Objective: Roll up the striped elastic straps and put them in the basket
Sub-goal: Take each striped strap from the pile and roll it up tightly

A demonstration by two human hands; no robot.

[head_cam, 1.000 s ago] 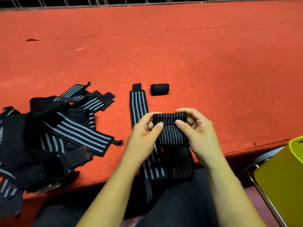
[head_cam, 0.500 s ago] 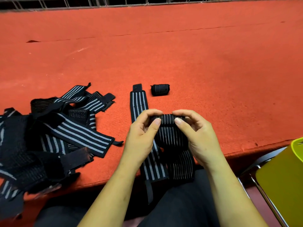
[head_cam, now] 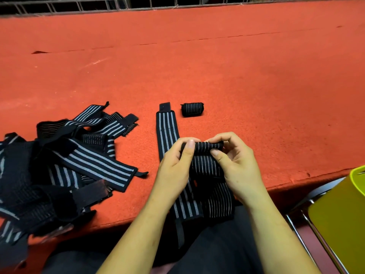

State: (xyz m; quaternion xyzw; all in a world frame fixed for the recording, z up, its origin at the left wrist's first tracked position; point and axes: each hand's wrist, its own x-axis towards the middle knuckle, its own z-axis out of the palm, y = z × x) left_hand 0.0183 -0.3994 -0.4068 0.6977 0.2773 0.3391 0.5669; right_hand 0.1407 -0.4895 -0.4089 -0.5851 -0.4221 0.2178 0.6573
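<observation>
My left hand (head_cam: pixel 175 167) and right hand (head_cam: pixel 237 167) each curl round and pinch an end of the half-rolled strap (head_cam: pixel 207 165) at 6 o'clock on the table (head_cam: pixel 237 76). It looks light, soft and springy; gripping both roll ends should stop it unwinding. The basket (head_cam: pixel 339 214) sits at 4 o'clock.

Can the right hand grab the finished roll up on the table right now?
Probably not yet: the right hand and left hand both pinch the half-rolled strap. The path to the finished roll looks free, only red table surface between.
</observation>
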